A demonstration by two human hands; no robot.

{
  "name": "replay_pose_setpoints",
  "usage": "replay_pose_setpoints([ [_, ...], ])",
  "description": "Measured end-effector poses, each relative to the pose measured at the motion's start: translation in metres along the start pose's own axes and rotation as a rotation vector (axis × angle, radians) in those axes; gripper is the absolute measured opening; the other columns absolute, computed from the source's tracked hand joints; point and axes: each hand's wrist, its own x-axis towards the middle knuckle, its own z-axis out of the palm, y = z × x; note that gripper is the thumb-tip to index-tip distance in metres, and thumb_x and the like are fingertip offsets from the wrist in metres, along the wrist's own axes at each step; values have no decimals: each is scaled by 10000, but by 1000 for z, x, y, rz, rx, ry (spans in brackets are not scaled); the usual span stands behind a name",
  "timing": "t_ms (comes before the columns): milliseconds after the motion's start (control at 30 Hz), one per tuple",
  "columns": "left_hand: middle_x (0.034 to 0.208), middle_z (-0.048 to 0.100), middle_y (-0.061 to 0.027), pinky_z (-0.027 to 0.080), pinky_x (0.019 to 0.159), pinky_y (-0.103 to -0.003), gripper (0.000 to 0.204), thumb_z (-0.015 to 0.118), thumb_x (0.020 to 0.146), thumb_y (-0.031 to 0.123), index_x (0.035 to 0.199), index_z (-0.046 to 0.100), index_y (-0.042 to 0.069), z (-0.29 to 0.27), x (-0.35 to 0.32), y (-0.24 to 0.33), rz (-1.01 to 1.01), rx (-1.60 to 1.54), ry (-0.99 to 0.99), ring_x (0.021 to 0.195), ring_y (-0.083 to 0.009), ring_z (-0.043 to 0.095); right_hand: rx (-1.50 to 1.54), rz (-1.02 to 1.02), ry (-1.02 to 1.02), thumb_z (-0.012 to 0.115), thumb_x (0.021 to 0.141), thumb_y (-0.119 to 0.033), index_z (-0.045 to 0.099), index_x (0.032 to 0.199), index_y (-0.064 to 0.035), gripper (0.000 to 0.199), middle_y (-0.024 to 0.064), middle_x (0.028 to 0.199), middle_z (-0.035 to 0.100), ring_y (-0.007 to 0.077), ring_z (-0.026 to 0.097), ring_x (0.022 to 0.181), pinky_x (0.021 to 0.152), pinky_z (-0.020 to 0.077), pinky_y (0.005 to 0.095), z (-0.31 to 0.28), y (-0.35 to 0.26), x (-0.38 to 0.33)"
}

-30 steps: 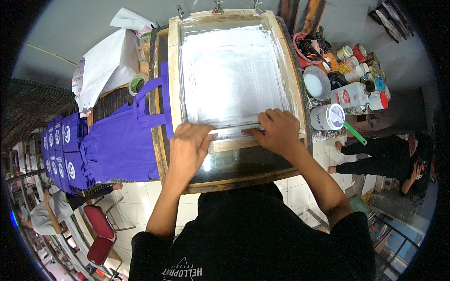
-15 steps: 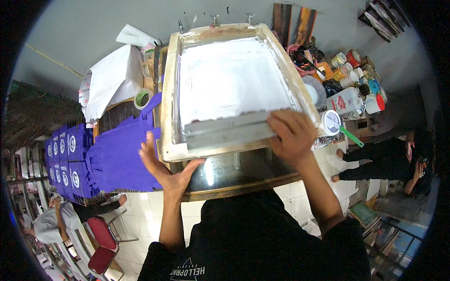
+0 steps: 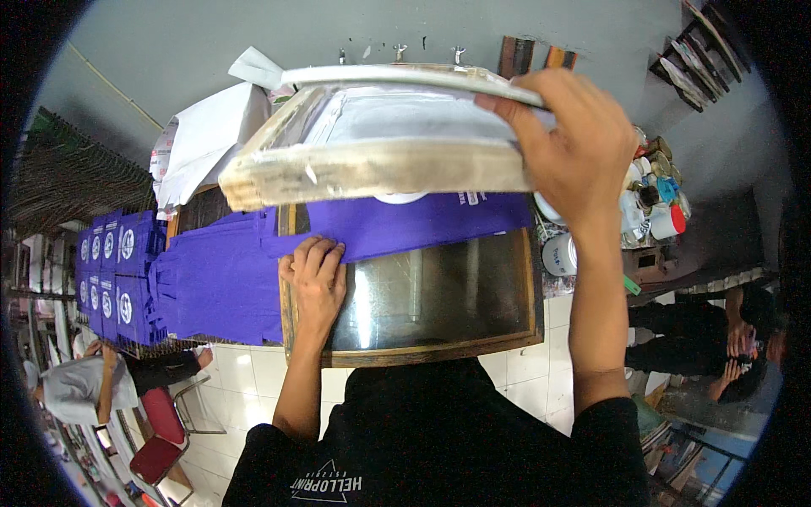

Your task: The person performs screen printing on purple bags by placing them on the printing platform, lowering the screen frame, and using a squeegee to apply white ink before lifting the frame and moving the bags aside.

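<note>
Both hands are busy: my right hand (image 3: 574,148) grips the far right edge of the wooden printing screen (image 3: 380,139), which is tilted up off the bench (image 3: 439,346). My left hand (image 3: 317,279) lies flat, fingers together, pressing the purple fabric (image 3: 397,224) beneath the frame.

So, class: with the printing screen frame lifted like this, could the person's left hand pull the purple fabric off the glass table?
Probably yes. The left hand already lies flat on the purple fabric, at its edge. The right hand holds the screen frame tilted up, off the cloth, so nothing seems to pin it to the glass table.
</note>
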Motion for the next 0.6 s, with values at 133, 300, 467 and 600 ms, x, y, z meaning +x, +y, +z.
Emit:
replay_pose_setpoints([
  [133,1315,607,-121,234,1107,-509,614,726,869,512,1271,638,58,-22,-4,-11,-125,-85,-103,1301,-302,500,-22,84,-83,767,869,-395,750,875,-103,292,76,761,687,255,639,644,587,479,352,0,16,22],
  [300,1294,630,-191,234,1107,-580,712,720,882,533,1350,566,20,10,36,-63,-661,-25,-159,1292,-366,518,86,396,-303,740,896,-404,759,915,-18,387,122,705,715,212,645,638,599,485,354,-9,4,82],
  [467,810,624,-35,410,810,-339,264,775,888,263,895,632,41,-2,18,-153,-861,-433,-383,799,-167,571,207,337,-176,752,876,-368,745,1095,10,437,172,882,764,254,713,768,724,534,370,10,22,103],
  [600,732,453,95,325,610,-241,280,787,874,123,733,546,107,-60,0,-192,-832,-641,-181,697,-44,397,134,383,-159,751,880,-338,727,1160,23,458,153,969,775,243,720,820,781,542,356,12,31,116],
])
